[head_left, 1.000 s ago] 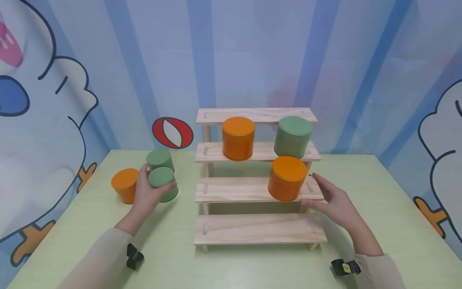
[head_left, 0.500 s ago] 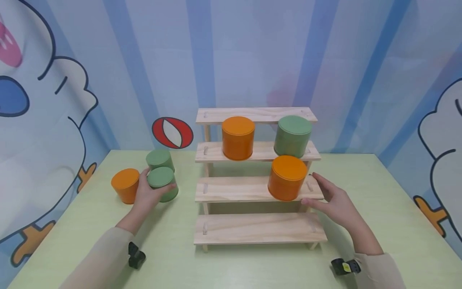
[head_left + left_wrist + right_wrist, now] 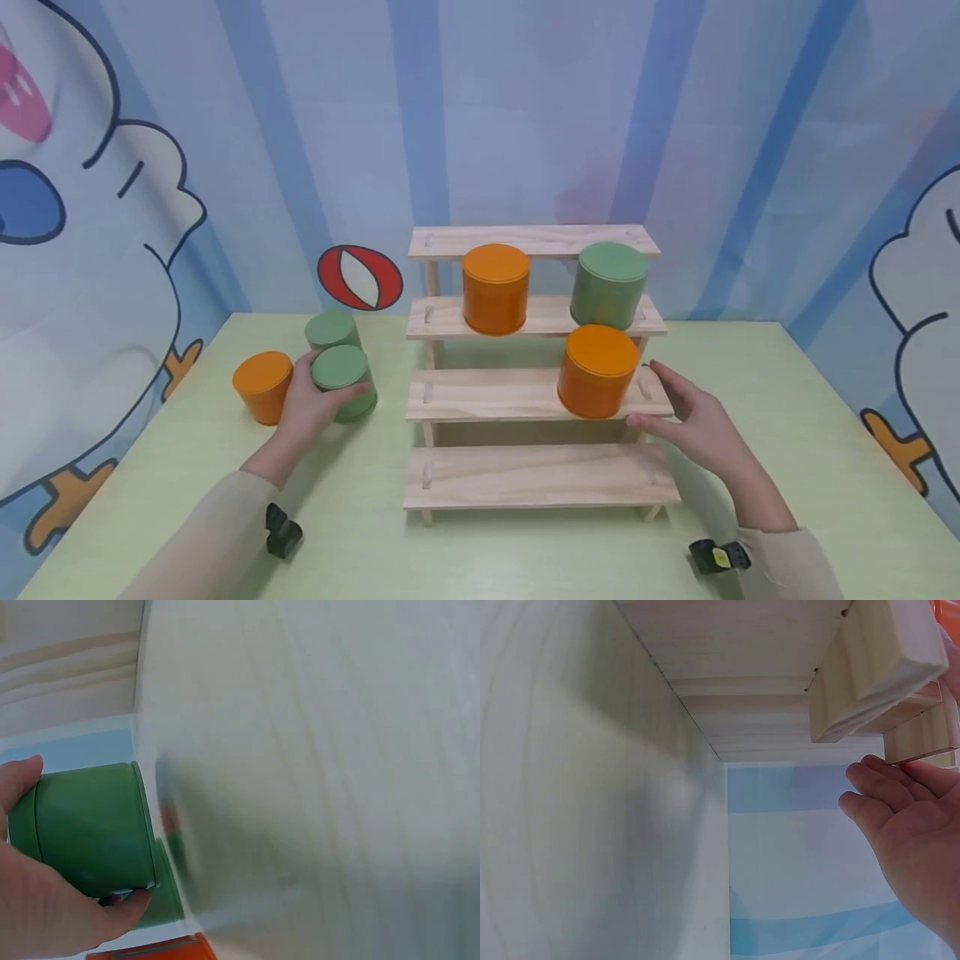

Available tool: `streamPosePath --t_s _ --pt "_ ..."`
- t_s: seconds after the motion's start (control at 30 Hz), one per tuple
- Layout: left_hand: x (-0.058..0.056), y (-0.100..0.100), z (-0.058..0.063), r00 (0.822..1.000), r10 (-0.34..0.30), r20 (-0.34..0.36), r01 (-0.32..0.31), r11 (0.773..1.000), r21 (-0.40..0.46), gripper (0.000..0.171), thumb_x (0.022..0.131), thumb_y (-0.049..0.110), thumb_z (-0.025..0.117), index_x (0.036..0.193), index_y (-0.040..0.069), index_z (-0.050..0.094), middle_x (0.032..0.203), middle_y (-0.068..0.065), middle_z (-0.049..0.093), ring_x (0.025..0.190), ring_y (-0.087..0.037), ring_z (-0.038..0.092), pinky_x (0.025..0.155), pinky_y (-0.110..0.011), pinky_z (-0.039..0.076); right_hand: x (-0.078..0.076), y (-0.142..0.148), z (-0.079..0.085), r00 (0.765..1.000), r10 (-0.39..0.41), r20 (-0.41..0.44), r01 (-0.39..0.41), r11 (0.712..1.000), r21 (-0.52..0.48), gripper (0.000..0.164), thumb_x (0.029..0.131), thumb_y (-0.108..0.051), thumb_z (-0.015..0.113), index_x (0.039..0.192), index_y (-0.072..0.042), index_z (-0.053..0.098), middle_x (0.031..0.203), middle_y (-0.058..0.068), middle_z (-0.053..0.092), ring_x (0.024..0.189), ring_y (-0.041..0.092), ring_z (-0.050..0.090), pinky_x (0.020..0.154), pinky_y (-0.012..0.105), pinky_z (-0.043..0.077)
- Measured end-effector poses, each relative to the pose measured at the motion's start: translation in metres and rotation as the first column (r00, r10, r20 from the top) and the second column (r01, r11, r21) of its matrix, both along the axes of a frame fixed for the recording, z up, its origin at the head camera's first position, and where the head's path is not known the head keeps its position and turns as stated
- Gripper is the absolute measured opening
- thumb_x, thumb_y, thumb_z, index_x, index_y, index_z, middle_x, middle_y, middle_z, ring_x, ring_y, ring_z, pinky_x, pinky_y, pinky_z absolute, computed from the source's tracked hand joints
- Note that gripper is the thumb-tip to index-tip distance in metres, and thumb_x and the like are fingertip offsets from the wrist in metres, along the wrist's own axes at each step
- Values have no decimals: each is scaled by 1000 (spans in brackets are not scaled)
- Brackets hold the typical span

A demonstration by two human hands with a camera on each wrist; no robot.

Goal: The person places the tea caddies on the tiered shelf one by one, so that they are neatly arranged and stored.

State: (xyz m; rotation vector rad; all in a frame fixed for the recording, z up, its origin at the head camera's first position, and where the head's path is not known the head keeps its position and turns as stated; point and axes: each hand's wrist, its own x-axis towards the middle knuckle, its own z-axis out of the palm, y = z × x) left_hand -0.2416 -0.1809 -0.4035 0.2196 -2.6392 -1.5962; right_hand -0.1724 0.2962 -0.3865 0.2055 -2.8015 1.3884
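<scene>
My left hand (image 3: 306, 406) grips a round green tin (image 3: 341, 367) with a flat lid, thumb on the near side. In the left wrist view, the base of this green tin (image 3: 94, 829) is close over the tabletop. A second green tin (image 3: 332, 328) stands right behind it, and an orange tin (image 3: 262, 385) is just left of the hand. My right hand (image 3: 701, 422) holds the right end of a four-step wooden shelf rack (image 3: 480, 393), thumb at a step's front edge, index finger at its back. In the right wrist view, the other fingers (image 3: 889, 787) extend beside the rack.
On the rack's second step from the top sit an orange tin (image 3: 496, 290) and a green tin (image 3: 609, 286). Another orange tin (image 3: 597, 372) stands one step lower, near the right hand. A blue striped backdrop (image 3: 517, 117) rises behind the pale table (image 3: 525, 554).
The green tin in the left hand has shifted slightly to the right, away from the green tin behind it. The right hand and the rack stay in place.
</scene>
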Motion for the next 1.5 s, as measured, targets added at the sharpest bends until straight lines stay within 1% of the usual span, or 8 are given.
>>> streamPosePath --t_s 0.2,0.33,0.5,0.67,0.93,1.1,1.3,1.5 --pt "7 5 14 999 -36 -12 36 999 -26 100 81 27 78 152 5 12 152 -21 26 136 -39 30 109 -57 30 2 0 2 1000 0 -7 1 1000 11 93 86 -35 73 153 -3 18 155 23 23 139 44 29 105 55 35" --pt "18 9 29 997 -74 -33 73 997 -32 99 81 27 78 152 5 12 152 -21 26 135 -39 31 109 -58 31 2 1 1 1000 1 -14 -1 1000 19 92 86 -34 73 153 -3 18 155 24 23 139 44 29 105 54 36" --pt "30 11 45 989 -123 -78 121 992 -26 96 81 28 78 151 7 15 150 -20 28 133 -39 33 105 -58 35 1 2 1 1000 1 -13 -1 1000 19 93 86 -35 73 153 -3 17 155 23 23 139 44 30 105 54 36" --pt "42 16 59 987 -139 -84 139 990 -7 98 80 30 79 151 9 17 150 -18 29 132 -37 35 102 -57 40 0 3 1 1000 1 -10 -1 1000 13 93 85 -34 73 154 -4 17 155 23 24 139 43 30 105 54 36" --pt "63 27 80 980 -168 -104 168 986 -3 94 79 29 80 150 10 21 148 -15 32 130 -37 37 99 -56 42 -1 3 -1 1000 6 -7 -6 1000 5 92 86 -34 73 153 -3 17 155 23 24 138 43 31 104 53 37" --pt "74 36 91 973 -196 -119 195 981 -16 93 78 27 81 149 11 24 147 -14 35 131 -36 36 100 -59 40 0 2 0 1000 2 -7 -2 1000 10 93 86 -34 73 154 -4 17 155 23 24 138 43 31 104 54 36" --pt "85 47 99 968 -230 -104 229 973 -16 95 78 25 82 150 13 22 146 -14 36 133 -35 34 103 -63 33 -1 2 -1 1000 0 -13 0 1000 13 93 86 -34 73 154 -5 18 155 23 24 138 44 31 105 54 36" --pt "89 58 99 956 -269 -115 274 961 29 92 77 23 82 148 14 25 144 -11 38 132 -32 36 101 -59 39 -2 1 -1 1000 4 -12 -3 1000 15 92 86 -35 73 153 -4 18 155 24 24 138 44 31 104 55 37"
